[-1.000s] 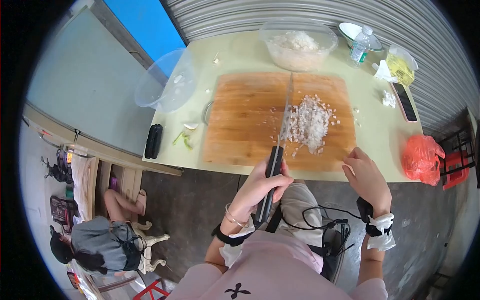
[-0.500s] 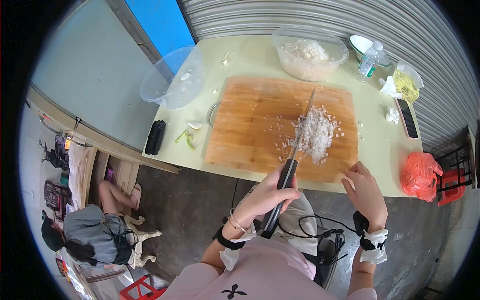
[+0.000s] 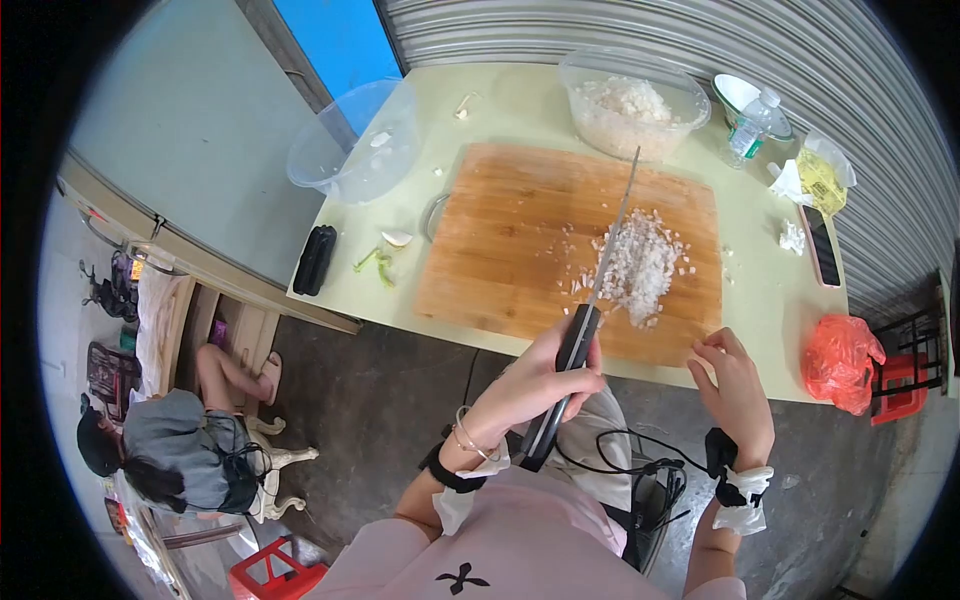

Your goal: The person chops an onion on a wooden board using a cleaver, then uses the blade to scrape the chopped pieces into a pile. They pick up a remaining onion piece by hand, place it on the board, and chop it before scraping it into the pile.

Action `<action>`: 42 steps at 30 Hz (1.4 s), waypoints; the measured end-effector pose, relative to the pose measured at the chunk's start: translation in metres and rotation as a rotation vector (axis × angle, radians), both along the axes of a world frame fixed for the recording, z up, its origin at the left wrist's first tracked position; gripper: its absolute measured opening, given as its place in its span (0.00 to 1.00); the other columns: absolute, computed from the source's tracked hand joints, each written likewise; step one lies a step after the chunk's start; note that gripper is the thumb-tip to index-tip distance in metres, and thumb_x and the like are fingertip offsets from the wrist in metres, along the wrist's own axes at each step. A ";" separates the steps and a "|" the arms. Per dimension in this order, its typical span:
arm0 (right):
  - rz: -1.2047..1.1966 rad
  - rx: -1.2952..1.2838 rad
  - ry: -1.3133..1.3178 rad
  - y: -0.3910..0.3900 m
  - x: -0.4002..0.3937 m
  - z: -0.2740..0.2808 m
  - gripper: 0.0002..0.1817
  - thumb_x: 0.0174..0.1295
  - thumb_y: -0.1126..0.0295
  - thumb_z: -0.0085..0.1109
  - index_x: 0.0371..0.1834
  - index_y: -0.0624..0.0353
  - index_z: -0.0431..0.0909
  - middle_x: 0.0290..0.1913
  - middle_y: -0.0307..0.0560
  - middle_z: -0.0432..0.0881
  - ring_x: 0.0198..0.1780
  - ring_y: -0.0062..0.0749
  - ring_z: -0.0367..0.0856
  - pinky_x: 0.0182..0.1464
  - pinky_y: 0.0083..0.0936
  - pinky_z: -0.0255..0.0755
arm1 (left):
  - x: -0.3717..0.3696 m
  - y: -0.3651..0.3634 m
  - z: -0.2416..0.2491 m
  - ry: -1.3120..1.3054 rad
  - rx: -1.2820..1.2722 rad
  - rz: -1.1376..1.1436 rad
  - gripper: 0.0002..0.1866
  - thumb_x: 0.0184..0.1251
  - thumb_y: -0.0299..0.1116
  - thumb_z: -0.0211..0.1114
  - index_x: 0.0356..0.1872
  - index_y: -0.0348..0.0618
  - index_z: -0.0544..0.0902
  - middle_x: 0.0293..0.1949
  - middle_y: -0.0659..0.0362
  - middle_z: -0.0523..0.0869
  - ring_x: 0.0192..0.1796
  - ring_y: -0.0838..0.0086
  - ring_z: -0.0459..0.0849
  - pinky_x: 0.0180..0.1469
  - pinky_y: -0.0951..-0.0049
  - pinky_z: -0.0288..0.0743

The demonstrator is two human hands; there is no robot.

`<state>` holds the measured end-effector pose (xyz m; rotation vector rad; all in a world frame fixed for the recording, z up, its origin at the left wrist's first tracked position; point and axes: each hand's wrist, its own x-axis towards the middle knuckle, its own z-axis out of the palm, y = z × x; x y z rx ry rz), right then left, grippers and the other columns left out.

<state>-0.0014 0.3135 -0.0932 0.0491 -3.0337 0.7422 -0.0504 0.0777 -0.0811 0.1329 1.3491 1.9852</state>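
My left hand is closed round the black handle of a long-bladed knife. The blade points away from me along the left side of a heap of chopped white pieces, which look like onion or garlic. Under the heap lies a wooden cutting board with a metal handle at its left. At the board's near right corner is my right hand, its thumb apart from bent fingers and nothing visible in it. Whether the blade touches the board is hard to tell.
Behind the board stands a clear bowl of chopped white pieces; another clear bowl sits at left. A bottle, a phone and a red plastic bag line the right side. A seated person is at far left.
The knife tip has moved slightly farther from me and up off the heap. My right hand stays by the board's corner. The whole view has shifted a little.
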 end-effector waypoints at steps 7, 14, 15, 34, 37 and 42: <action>0.016 0.018 0.014 0.001 0.002 -0.001 0.11 0.54 0.73 0.55 0.38 0.69 0.74 0.40 0.55 0.71 0.43 0.48 0.73 0.45 0.36 0.68 | -0.007 -0.001 -0.007 -0.138 0.015 -0.022 0.12 0.50 0.19 0.57 0.35 0.40 0.66 0.24 0.62 0.71 0.15 0.81 0.69 0.16 0.82 0.59; -0.016 0.012 0.003 -0.003 0.002 0.001 0.11 0.54 0.73 0.55 0.39 0.69 0.73 0.40 0.55 0.70 0.44 0.49 0.72 0.45 0.37 0.68 | -0.010 -0.001 -0.015 -0.131 0.001 0.000 0.12 0.50 0.19 0.57 0.36 0.39 0.66 0.24 0.61 0.71 0.15 0.82 0.68 0.17 0.83 0.58; -0.008 0.014 -0.002 -0.003 0.002 0.001 0.12 0.54 0.73 0.55 0.39 0.69 0.73 0.40 0.55 0.70 0.44 0.49 0.72 0.45 0.37 0.68 | -0.011 -0.004 -0.013 -0.163 0.033 0.007 0.13 0.50 0.19 0.56 0.36 0.39 0.66 0.24 0.61 0.71 0.15 0.82 0.68 0.17 0.83 0.58; -0.011 0.019 -0.007 -0.004 0.003 -0.001 0.13 0.54 0.72 0.55 0.40 0.69 0.73 0.41 0.54 0.70 0.45 0.48 0.72 0.46 0.37 0.69 | -0.016 -0.018 -0.016 -0.101 -0.050 0.031 0.13 0.48 0.16 0.55 0.35 0.38 0.66 0.24 0.61 0.70 0.15 0.82 0.68 0.16 0.83 0.58; -0.022 0.034 -0.024 -0.005 0.003 0.001 0.13 0.54 0.72 0.55 0.40 0.69 0.72 0.41 0.54 0.70 0.45 0.48 0.72 0.46 0.37 0.69 | -0.022 -0.027 -0.009 -0.199 0.093 0.086 0.14 0.46 0.14 0.55 0.35 0.38 0.66 0.24 0.60 0.69 0.13 0.82 0.65 0.16 0.84 0.57; -0.021 0.021 -0.002 -0.005 0.004 0.001 0.12 0.54 0.72 0.55 0.39 0.69 0.73 0.41 0.54 0.70 0.45 0.48 0.72 0.46 0.37 0.68 | -0.022 -0.048 0.001 -0.092 0.024 0.156 0.13 0.49 0.18 0.57 0.36 0.38 0.66 0.22 0.62 0.71 0.14 0.82 0.68 0.15 0.83 0.58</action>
